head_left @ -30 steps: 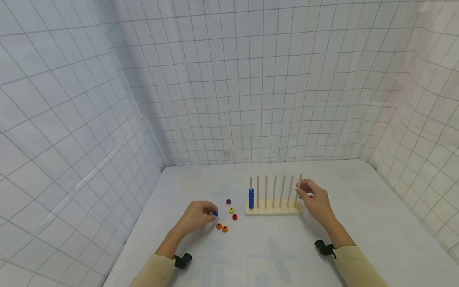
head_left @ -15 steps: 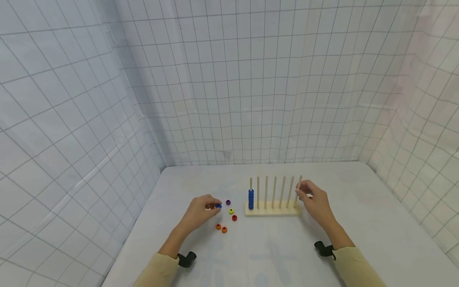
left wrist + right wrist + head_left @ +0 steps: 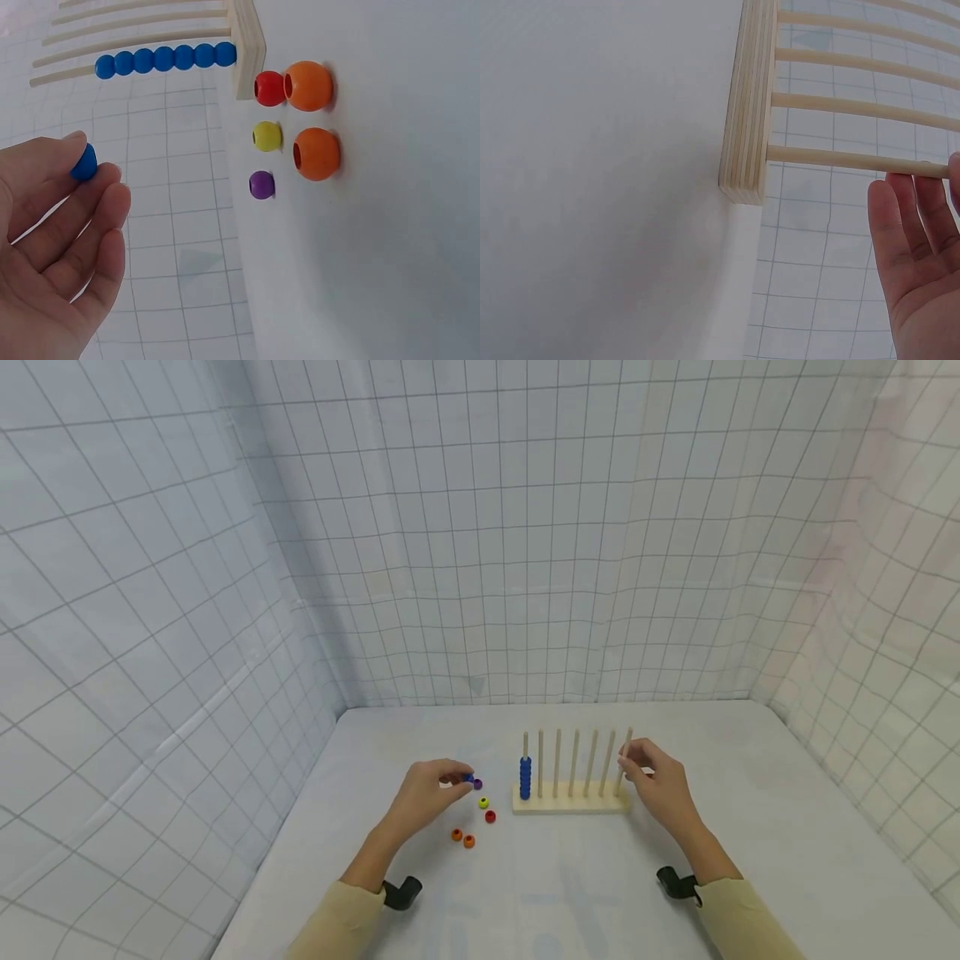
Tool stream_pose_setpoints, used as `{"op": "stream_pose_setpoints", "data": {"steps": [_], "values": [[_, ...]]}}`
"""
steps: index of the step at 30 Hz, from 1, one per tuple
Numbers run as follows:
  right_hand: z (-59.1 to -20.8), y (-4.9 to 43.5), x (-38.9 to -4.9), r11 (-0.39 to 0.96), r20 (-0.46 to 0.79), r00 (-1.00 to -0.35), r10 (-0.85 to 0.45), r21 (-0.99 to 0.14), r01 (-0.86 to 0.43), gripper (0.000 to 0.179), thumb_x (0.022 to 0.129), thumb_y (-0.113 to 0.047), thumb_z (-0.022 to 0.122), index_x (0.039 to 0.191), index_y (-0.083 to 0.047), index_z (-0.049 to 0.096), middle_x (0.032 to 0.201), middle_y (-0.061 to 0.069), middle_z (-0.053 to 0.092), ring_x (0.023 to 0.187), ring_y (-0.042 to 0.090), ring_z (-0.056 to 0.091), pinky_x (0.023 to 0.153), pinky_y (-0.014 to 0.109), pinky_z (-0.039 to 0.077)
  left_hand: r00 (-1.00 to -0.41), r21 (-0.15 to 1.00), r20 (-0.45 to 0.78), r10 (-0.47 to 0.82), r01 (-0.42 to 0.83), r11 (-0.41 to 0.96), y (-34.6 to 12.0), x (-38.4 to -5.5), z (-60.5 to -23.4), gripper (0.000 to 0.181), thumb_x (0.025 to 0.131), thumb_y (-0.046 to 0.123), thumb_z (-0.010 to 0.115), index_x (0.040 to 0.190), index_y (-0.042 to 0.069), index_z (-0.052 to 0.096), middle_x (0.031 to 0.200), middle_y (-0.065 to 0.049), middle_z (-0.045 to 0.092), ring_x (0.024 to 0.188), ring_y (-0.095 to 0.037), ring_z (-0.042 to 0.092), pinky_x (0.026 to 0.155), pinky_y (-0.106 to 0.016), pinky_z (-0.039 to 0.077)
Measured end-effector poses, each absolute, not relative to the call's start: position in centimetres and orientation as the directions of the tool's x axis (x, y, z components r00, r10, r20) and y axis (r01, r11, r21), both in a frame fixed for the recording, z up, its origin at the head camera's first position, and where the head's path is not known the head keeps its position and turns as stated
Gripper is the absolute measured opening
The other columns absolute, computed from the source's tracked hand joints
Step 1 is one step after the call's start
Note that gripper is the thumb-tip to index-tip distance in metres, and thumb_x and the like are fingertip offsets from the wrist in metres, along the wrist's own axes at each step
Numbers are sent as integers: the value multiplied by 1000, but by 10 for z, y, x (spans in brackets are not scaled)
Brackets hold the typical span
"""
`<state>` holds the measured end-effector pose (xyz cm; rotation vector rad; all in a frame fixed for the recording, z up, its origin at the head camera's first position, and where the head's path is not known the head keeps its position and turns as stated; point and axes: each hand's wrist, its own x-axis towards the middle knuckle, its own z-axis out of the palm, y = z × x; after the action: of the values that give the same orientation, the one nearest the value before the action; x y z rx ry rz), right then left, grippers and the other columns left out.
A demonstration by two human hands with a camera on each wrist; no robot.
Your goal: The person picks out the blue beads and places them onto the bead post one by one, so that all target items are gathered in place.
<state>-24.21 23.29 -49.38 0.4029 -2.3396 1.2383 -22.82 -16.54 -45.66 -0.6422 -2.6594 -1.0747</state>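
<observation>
Between the thumb and fingertips of my left hand (image 3: 426,792) is a blue bead (image 3: 85,165), held above the table left of a wooden peg rack (image 3: 572,806). A stack of several blue beads (image 3: 525,778) sits on the rack's leftmost peg; the other pegs carry no beads. My right hand (image 3: 663,785) pinches the rightmost peg (image 3: 825,158) near its upper part. In the right wrist view the fingertips touch that peg, while the thumb is mostly cut off by the frame edge.
On the table between the left hand and the rack lie loose beads: purple (image 3: 262,185), yellow (image 3: 267,136), red (image 3: 268,88) and two orange ones (image 3: 318,154). White grid-lined sheets (image 3: 525,568) enclose the back and both sides of the white table (image 3: 570,893).
My left hand has lifted the blue bead and moved forward and to the right, towards the rack. The right hand stays on the rightmost peg, and the rack has not moved.
</observation>
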Motion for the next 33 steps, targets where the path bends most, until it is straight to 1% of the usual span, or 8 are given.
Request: {"op": "stream_pose_setpoints", "data": {"steps": [4,10,12,16,21,28,33], "values": [[-493,233,-241,544,514,-857,-38,-709,-450,8,99,-21,68,104,-17,63,91,2,69,83,20,68,68,27,56,-880,607,355,315,474,638,-160,-232,-454,21,89,14,79,110,13,77,89,12,70,87,-9,64,78,-32,57],[-493,232,-241,548,510,-860,-31,-711,-441,8,98,-21,68,104,-18,63,91,0,69,82,18,68,67,28,55,-865,618,393,312,499,607,-150,-236,-446,21,89,13,78,111,11,76,91,8,69,85,-10,63,83,-43,57],[-494,232,-241,547,514,-857,-32,-709,-446,8,98,-20,68,104,-17,63,91,-1,69,83,18,68,67,27,55,-860,617,408,307,507,602,-146,-237,-444,22,89,12,78,111,11,76,91,9,69,85,-10,63,82,-44,58],[-494,232,-242,552,516,-856,-31,-705,-445,9,98,-18,68,105,-16,64,91,-4,69,83,16,67,67,27,56,-846,607,437,306,528,594,-141,-240,-441,23,89,13,79,111,10,76,91,10,69,85,-9,63,81,-40,58],[-493,232,-241,555,512,-858,-26,-707,-439,11,98,-17,68,107,-12,65,91,-2,69,84,16,68,68,27,56,-831,598,459,313,550,583,-135,-244,-438,23,89,13,78,112,12,76,92,10,69,85,-6,63,82,-37,57],[-494,232,-242,547,499,-866,-21,-720,-427,11,99,-19,68,108,-13,65,92,-2,69,84,17,68,68,27,56,-827,607,464,316,557,567,-126,-245,-430,24,89,12,79,113,9,76,91,8,69,85,-9,63,83,-39,57],[-496,233,-243,547,491,-871,-19,-724,-420,11,99,-19,67,108,-13,65,92,-1,69,86,17,68,69,28,56,-829,610,466,310,555,566,-120,-246,-427,23,90,14,78,113,11,76,91,9,68,87,-9,63,84,-42,57]]}}
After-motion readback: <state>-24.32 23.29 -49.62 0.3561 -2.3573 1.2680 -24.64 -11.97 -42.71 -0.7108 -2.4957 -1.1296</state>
